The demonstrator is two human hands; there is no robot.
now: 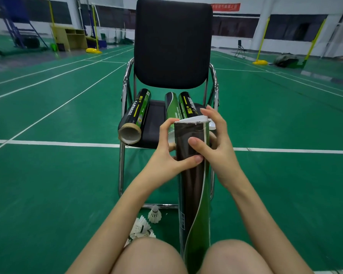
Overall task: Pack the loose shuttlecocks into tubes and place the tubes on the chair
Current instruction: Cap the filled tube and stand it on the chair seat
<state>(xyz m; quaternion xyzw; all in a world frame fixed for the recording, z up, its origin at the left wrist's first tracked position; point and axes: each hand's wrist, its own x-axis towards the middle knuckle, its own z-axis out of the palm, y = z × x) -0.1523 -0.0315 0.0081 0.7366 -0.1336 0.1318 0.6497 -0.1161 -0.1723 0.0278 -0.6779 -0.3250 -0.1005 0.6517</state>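
Loose shuttlecocks [145,224] lie beside upright tube [194,194].

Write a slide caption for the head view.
Both hands hold a tube before a chair bearing three tubes.

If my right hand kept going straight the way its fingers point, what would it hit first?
Probably the white cap on the held tube: the right hand already curls over it, fingers pointing left. Beyond it come the left hand's fingers, though depth is unclear.
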